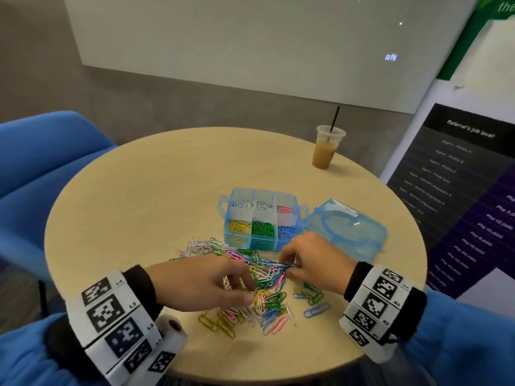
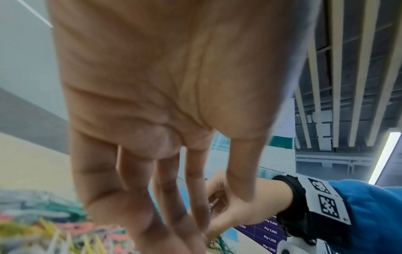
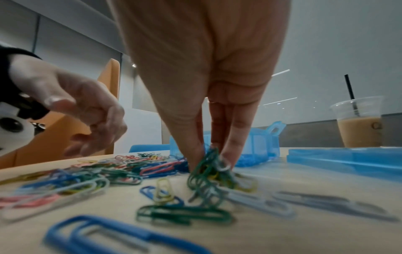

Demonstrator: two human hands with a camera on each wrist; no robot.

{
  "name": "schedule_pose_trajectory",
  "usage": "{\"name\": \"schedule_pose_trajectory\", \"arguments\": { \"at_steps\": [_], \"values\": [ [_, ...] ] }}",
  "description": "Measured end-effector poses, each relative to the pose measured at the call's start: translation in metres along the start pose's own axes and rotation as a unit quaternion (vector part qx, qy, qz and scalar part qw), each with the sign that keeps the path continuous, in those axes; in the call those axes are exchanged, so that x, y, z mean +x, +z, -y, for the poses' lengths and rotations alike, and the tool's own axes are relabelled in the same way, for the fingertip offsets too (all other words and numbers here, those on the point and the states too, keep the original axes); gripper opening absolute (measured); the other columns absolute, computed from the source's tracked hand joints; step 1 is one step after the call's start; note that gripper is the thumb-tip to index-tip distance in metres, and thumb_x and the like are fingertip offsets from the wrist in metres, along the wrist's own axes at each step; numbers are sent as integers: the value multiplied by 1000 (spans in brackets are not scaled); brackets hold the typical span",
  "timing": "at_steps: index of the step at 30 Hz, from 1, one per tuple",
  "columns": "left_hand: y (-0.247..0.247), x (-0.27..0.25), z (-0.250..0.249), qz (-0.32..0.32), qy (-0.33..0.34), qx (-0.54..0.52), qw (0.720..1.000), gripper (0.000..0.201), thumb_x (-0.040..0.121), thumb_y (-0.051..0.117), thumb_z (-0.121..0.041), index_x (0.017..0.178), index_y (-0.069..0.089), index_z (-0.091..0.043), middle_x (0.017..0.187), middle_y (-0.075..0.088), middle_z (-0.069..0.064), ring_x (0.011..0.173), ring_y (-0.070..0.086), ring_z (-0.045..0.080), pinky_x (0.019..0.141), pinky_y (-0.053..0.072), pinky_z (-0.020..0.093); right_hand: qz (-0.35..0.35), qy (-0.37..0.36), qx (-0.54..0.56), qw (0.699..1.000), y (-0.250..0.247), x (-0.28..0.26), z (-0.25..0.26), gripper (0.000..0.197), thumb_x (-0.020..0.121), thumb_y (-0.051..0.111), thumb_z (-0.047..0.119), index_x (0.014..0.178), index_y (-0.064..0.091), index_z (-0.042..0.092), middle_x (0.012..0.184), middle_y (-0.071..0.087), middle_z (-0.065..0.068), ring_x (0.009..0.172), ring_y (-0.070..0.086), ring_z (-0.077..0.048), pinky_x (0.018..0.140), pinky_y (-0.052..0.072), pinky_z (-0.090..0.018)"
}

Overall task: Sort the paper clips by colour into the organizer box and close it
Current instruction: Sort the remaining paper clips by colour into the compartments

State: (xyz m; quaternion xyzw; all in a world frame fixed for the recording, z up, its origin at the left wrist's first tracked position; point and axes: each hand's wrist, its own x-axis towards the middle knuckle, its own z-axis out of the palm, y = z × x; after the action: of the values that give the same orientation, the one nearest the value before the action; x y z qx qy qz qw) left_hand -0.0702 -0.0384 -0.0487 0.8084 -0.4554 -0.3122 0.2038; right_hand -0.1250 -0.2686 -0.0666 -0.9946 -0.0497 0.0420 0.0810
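**Sorting clips at a round table**

Looking down, we see a round wooden table (image 1: 139,190) with a loose pile of mixed clips (image 1: 250,277) near its front edge. Our right hand (image 1: 312,263) pinches a small bunch of mostly green clips (image 3: 206,168) between thumb and fingertips, the bunch still touching the pile. Our left hand (image 1: 206,282) hovers over the pile with fingers loosely curled downward; it grips nothing that we can see.

Just behind the pile stands the box (image 1: 262,218), open, with six compartments: white clips in the back left and middle, pink back right, yellow front left, green front middle, blue front right. Its lid (image 1: 348,229) lies on the table just right of the box. An iced drink (image 1: 326,149) with a black straw stands well apart, near the far edge.
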Motion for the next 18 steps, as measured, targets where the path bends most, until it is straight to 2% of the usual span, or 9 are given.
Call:
{"name": "schedule_pose_trajectory", "arguments": {
  "at_steps": [2, 5, 7, 9, 11, 14, 16, 18],
  "values": [
    [3, 6, -1, -31, 1, -49, 998, 28, 94, 55, -47, 114, 61, -29, 99, 67, -8, 79, 67, 5, 72, 53, 26, -4, 0, -5, 1000, 0, 3, -1, 19, 87, 66, 16, 104, 73, 19, 93, 72, 1, 82, 64, -13, 67, 40, -19],
    [5, 12, -1, -80, -11, -147, 986, 23, 95, 56, -39, 111, 62, -24, 99, 71, -3, 74, 66, 5, 63, 48, 19, -8, 1, 10, 1000, -1, 5, -4, 17, 87, 66, 14, 101, 74, 18, 89, 72, 0, 79, 64, -13, 63, 40, -18],
    [5, 16, -2, -107, -27, -225, 968, 23, 97, 55, -34, 114, 62, -21, 101, 71, -4, 74, 64, 5, 61, 47, 18, -15, 6, 27, 1000, -2, 7, -7, 14, 87, 68, 14, 99, 75, 16, 86, 72, -1, 76, 64, -13, 63, 44, -17],
    [4, 20, -1, -128, -34, -329, 935, 25, 98, 54, -29, 117, 61, -16, 101, 69, -2, 78, 62, 8, 61, 49, 21, -21, 12, 50, 998, -5, 8, -11, 12, 86, 71, 17, 96, 76, 15, 77, 69, 2, 70, 62, -11, 62, 45, -15],
    [3, 27, 1, -155, -50, -449, 878, 29, 98, 52, -29, 118, 63, -10, 103, 66, 3, 83, 60, 13, 64, 52, 24, -36, 14, 88, 995, -11, 9, -13, 9, 84, 74, 18, 92, 77, 14, 71, 66, 5, 65, 60, -7, 59, 43, -9],
    [4, 38, 3, -178, -92, -593, 780, 39, 99, 49, -37, 117, 62, -5, 105, 62, 11, 83, 60, 19, 71, 54, 30, -77, -6, 165, 983, -26, 12, -10, 6, 79, 79, 18, 85, 78, 16, 74, 72, 1, 65, 62, -5, 62, 49, -13],
    [7, 44, 1, -154, -108, -676, 713, 48, 99, 44, -46, 117, 59, -4, 106, 60, 16, 86, 62, 24, 78, 54, 34, -103, -29, 221, 969, -37, 13, -2, 6, 76, 81, 18, 81, 78, 18, 73, 73, 3, 66, 65, -6, 65, 53, -19],
    [12, 48, -1, -105, -97, -761, 633, 59, 100, 37, -52, 118, 55, 1, 115, 59, 23, 105, 62, 33, 94, 49, 39, -113, -65, 256, 958, -46, 13, 11, 6, 77, 81, 18, 82, 78, 17, 74, 74, 2, 69, 66, -7, 68, 55, -22]
  ]
}}
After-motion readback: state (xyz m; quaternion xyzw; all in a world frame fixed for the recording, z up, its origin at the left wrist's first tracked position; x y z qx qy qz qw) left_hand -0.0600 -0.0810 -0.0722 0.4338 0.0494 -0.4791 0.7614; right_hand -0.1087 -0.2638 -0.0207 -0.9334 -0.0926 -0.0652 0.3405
